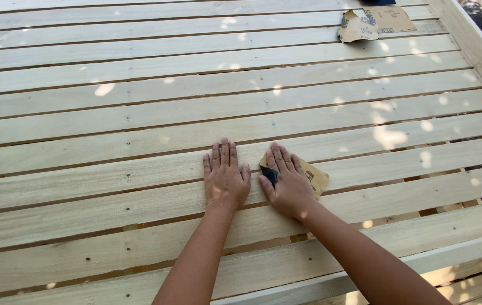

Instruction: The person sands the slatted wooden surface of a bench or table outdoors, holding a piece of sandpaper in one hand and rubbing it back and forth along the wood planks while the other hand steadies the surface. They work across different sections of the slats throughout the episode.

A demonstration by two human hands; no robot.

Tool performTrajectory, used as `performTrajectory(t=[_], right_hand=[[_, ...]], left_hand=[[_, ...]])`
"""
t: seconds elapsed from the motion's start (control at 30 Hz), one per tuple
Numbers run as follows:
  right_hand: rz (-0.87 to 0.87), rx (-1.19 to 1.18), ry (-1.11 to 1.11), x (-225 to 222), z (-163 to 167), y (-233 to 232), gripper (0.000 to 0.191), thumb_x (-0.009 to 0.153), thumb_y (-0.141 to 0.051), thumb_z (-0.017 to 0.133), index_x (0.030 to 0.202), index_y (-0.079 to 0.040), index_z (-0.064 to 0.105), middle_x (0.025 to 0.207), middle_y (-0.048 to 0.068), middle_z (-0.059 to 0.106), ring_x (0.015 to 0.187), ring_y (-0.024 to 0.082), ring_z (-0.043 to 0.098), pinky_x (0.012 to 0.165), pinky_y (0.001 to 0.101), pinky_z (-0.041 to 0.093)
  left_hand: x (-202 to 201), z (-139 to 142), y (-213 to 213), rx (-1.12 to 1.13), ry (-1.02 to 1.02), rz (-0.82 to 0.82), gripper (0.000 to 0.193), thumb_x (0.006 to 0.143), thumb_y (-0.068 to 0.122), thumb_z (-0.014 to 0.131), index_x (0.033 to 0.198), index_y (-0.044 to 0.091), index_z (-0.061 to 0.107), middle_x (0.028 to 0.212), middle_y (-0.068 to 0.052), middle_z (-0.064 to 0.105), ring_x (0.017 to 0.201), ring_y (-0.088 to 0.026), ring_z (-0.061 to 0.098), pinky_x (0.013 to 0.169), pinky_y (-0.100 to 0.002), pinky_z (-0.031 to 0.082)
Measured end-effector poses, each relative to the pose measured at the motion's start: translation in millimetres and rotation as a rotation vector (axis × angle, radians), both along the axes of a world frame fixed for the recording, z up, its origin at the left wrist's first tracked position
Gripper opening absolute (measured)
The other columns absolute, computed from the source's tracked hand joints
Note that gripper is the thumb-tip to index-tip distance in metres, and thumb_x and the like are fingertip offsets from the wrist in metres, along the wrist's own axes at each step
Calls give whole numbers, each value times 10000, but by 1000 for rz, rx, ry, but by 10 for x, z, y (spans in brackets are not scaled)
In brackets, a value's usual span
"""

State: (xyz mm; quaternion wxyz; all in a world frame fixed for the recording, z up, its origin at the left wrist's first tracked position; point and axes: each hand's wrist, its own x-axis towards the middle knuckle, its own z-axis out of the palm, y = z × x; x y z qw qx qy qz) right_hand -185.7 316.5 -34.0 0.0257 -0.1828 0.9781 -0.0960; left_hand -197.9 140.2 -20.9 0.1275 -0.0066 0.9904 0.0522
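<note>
- Sandpaper sheet [313,176]: tan/brown paper backing facing up, some dark print on it (not read). Small, roughly square, set at a slant. One corner folded over at its 9 o'clock side, showing the dark abrasive face betw. thumb and forefinger.
- Sheet lies flat on the slatted wood surface [139,118], approx. centre of view, slightly toward 4 o'clock from the middle. Most of it is hidden under the right hand; only the 3 o'clock edge and folded corner show.
- Right hand [289,183]: palm down, flat on the sheet, fingers extended and close together, tips aimed at approx. 11 o'clock. Thumb splayed out toward 9 o'clock, beside the dark fold. Not pinching; pressing flat. Forearm enters from the 5 o'clock corner.
- Left hand [225,176]: palm down on bare wood, just beside the right hand at its 9 o'clock, not touching the sheet as far as visible. Fingers straight, held near together, pointing to 12 o'clock; thumb out toward 3 o'clock, close to the right thumb. Holds nothing. Forearm comes up from 6 o'clock.
- Slats: pale unfinished planks running 9-to-3 w/ narrow gaps, dappled w/ light spots, a few nail marks.
- Spare sandpaper pieces [372,22]: two tan sheets, curled edges, far off at 1 o'clock near the frame's edge board [475,51], well apart from both hands.
</note>
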Motion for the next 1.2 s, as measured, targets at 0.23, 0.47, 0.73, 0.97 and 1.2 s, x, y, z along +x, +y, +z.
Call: performTrajectory(t=[0.23,0.47,0.73,0.97,1.2], right_hand=[[187,102,148,801,-38,204,777,1030,-543,291,1606,-36,173,1670,183,138,1543,302,93,1216,441,56],[-103,77,-63,-993,-119,-309,813,1006,-583,249,1620,-73,95,1704,141,24,1570,288,3,1244,463,5],[-6,27,-34,-242,-47,-81,788,1019,-545,243,1617,-47,120,1708,142,80,1580,266,45,1265,411,28],[167,101,124,829,-2,312,788,1034,-569,267,1603,-38,149,1676,179,108,1547,307,69,1220,439,42],[-109,101,-98,-1032,25,-269,789,1003,-603,219,1627,-133,102,1713,101,11,1573,268,-2,1248,456,11]], left_hand=[[-25,-24,-8,2,41,-8,721,1021,479,187,1616,111,13,1703,-53,-26,1556,-219,-27,1255,-447,11],[-51,-34,-31,51,72,-3,719,1021,485,209,1615,103,73,1705,-67,11,1558,-223,-8,1254,-453,14],[-7,-41,-23,35,45,0,723,1020,482,215,1619,111,58,1708,-56,3,1563,-217,-8,1262,-446,24],[-23,-22,-18,35,53,-3,726,1014,473,212,1612,105,29,1700,-59,-11,1552,-226,-15,1250,-451,16],[-42,-21,-39,64,63,-7,712,1027,463,221,1612,87,67,1705,-82,15,1560,-239,0,1252,-470,21]])
